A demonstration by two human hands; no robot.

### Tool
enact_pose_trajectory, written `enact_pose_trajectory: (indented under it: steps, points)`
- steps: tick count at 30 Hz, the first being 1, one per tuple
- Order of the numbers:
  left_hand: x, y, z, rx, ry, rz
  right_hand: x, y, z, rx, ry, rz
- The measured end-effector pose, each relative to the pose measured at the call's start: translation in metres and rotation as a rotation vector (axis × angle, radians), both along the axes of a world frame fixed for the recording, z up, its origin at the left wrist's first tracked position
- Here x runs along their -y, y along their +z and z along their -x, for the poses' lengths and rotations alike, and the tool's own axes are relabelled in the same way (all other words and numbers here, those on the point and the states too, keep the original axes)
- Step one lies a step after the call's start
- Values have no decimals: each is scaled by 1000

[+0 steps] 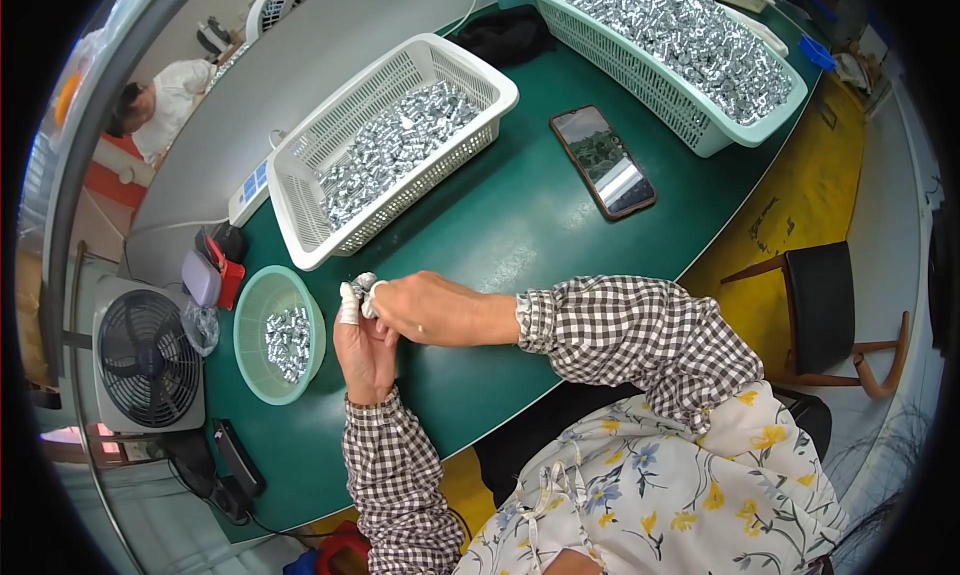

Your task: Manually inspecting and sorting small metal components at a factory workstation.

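Observation:
My left hand point(364, 357) is raised over the green table, palm partly up, with white wrapping on its fingers. From the right, my right hand point(428, 308) meets it, its fingers pinched together at the left fingertips, which also show white covering. Both hands are closed around the same spot; whatever they hold is small and mostly hidden by the fingers. Just left of them stands a round mint-green basket point(248, 360) with small silvery metal pieces point(289, 343) in its bottom. Beyond them is a white slotted basket point(285, 215) holding many similar metal pieces point(395, 140).
A phone point(603, 163) lies on the table point(480, 365). At the far right a pale green basket point(690, 130) is heaped with metal pieces. A fan point(148, 358) stands left, near a power strip point(250, 190). A chair point(820, 295) is right; another person point(178, 105) sits beyond the partition.

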State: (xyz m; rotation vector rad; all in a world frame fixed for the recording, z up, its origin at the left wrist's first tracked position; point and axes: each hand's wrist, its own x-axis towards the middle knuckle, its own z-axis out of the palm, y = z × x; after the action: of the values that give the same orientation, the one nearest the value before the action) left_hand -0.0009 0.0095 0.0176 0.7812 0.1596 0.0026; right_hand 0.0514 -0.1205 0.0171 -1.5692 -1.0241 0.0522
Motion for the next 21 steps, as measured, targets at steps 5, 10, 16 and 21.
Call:
enact_pose_trajectory:
  steps: [5,10,16,21]
  points:
    - [11,8,0,-76,122,-305,8,-5,4,704,-216,396]
    - [15,10,1,-78,120,-410,5,-7,4,605,-217,349]
    - [15,6,3,-103,104,-364,0,4,4,-436,128,-167]
    - [20,11,3,-46,113,-283,-4,1,4,-835,252,-309]
